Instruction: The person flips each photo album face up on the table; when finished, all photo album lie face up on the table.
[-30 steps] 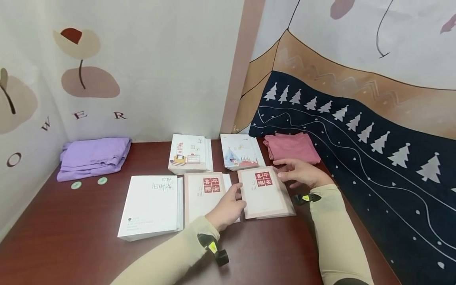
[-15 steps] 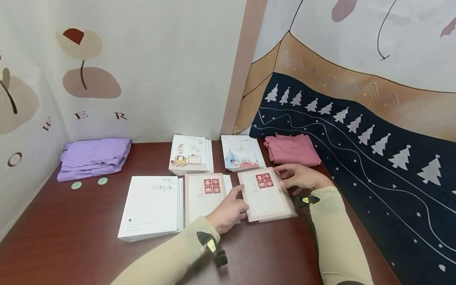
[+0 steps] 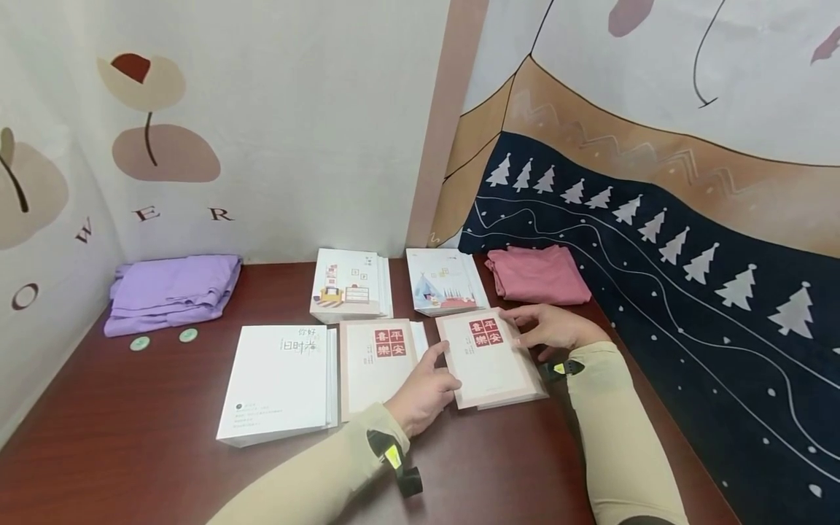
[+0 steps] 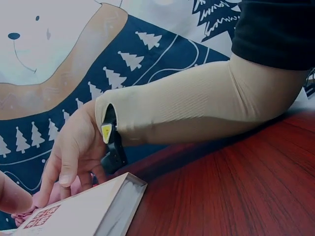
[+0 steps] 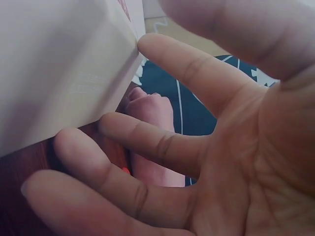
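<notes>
A thick book [image 3: 488,368] with a pink-bordered cover and a red four-character block lies between my hands, slightly turned. My left hand [image 3: 423,394] is at its left edge, index finger and thumb spread along the side. My right hand [image 3: 559,327] reaches over the upper right edge. In the right wrist view, the index fingertip of the right hand [image 5: 231,142] meets the book's side [image 5: 59,73], with the other fingers loosely extended. The left wrist view shows the book's open page edge [image 4: 123,206] facing the table. A matching book [image 3: 374,375] lies just left, partly behind my left hand.
A larger white book [image 3: 275,379] lies at the left of the front row. Two illustrated books [image 3: 348,281] [image 3: 442,281] stand behind. Folded purple cloth [image 3: 173,292] and pink cloth [image 3: 538,273] lie at the back corners. Two green buttons [image 3: 140,343] [image 3: 188,335] are near the purple cloth.
The book between my hands has shifted slightly toward me. My right hand has come down and closer along its edge; the left hand has moved slightly with it.
</notes>
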The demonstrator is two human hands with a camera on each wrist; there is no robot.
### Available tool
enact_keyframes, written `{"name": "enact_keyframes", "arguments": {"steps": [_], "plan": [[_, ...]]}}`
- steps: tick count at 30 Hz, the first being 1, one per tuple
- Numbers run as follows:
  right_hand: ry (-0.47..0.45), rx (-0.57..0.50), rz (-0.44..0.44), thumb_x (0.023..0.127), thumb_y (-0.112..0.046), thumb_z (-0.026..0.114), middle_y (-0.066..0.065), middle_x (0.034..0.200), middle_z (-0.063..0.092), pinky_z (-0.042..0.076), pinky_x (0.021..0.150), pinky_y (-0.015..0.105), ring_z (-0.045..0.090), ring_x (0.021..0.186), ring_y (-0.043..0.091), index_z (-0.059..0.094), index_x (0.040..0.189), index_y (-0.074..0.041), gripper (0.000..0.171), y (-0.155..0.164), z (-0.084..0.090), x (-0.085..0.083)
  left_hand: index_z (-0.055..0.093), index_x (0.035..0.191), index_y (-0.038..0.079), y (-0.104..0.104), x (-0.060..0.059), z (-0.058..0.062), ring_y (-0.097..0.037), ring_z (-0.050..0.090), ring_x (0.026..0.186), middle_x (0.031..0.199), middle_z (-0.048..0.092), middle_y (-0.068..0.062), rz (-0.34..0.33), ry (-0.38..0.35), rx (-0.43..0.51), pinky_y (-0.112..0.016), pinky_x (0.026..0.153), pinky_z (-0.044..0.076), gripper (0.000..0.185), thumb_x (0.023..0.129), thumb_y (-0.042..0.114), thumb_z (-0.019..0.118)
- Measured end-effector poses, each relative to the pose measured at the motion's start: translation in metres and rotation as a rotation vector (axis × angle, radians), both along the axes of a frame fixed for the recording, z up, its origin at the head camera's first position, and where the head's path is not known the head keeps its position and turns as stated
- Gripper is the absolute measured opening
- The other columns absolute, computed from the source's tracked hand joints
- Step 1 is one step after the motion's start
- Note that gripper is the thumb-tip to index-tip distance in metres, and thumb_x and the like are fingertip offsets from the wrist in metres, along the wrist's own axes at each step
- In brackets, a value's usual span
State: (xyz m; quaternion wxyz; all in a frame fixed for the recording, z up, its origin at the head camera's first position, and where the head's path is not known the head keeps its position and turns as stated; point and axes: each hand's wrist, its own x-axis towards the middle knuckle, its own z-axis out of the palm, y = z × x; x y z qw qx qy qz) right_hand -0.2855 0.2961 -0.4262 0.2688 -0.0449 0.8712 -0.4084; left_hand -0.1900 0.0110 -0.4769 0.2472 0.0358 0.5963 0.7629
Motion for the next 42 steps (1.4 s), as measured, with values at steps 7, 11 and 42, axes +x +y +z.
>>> {"name": "enact_keyframes", "arguments": {"steps": [7,11,42], "plan": [[0.01,0.018,-0.001,0.088,-0.023,0.086,0.02,0.142,0.055,0.063,0.08,0.047,0.058,0.116,0.036,0.055,0.155,-0.02,0.074,-0.003,-0.001,0.0,0.011,0.168,0.005,0.0,0.0,0.0,-0.026,0.061,0.119,0.141,0.051,-0.032,-0.028,0.006,0.041,-0.042,0.108,0.05,0.092,0.087,-0.008,0.053],[0.024,0.034,0.012,0.089,-0.023,0.085,0.017,0.134,0.057,0.063,0.077,0.045,0.058,0.112,0.033,0.056,0.155,-0.021,0.072,-0.003,-0.001,-0.001,0.008,0.168,0.005,0.001,0.0,0.0,-0.025,0.062,0.119,0.143,0.05,-0.032,-0.037,0.003,0.079,-0.037,0.102,0.054,0.092,0.088,-0.01,0.051],[0.038,0.057,0.07,0.086,-0.018,0.087,0.015,0.117,0.058,0.06,0.071,0.041,0.057,0.103,0.031,0.053,0.156,-0.022,0.078,-0.012,0.003,0.001,0.019,0.165,0.004,0.012,0.007,-0.002,-0.022,0.059,0.112,0.142,0.049,-0.028,0.057,0.004,0.055,-0.024,0.087,0.052,0.09,0.083,-0.014,0.051]]}}
